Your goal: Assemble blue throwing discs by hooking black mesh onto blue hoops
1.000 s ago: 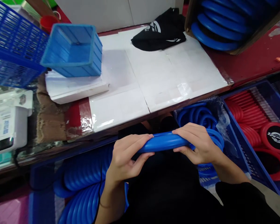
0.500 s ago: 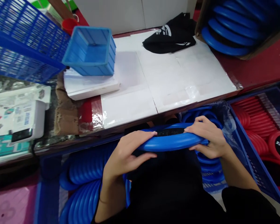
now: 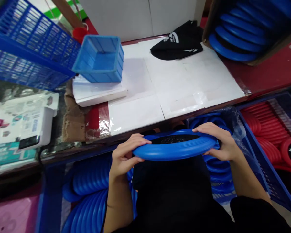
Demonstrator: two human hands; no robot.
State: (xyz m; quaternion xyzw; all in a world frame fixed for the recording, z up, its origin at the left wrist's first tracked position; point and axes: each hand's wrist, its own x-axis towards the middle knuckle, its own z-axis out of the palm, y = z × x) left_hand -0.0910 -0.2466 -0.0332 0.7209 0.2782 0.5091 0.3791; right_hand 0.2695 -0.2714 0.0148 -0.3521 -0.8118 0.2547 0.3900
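Observation:
A blue frisbee [image 3: 172, 152] with a black mesh-like centre is held up in front of my body, near the table's front edge and seen almost edge-on. My left hand [image 3: 126, 153] pinches its left rim, fingers on top and thumb underneath. On the opposite rim, my right hand [image 3: 218, 140] grips it the same way. Beneath and beside my hands, crates hold more blue frisbees [image 3: 89, 178], packed in rows.
A white-covered table [image 3: 184, 84] carries a black cloth piece [image 3: 178, 43] and a small blue bin [image 3: 99, 58] on a white stack. A box of blue frisbees [image 3: 235, 38] stands back right. Right of me is a crate of red discs [image 3: 269, 126]. A blue basket [image 3: 31, 42] leans at left.
My left hand has shifted outward to the frisbee's left end, its fingers now closer together. More of the frisbee's rim and dark centre shows. The view has moved slightly.

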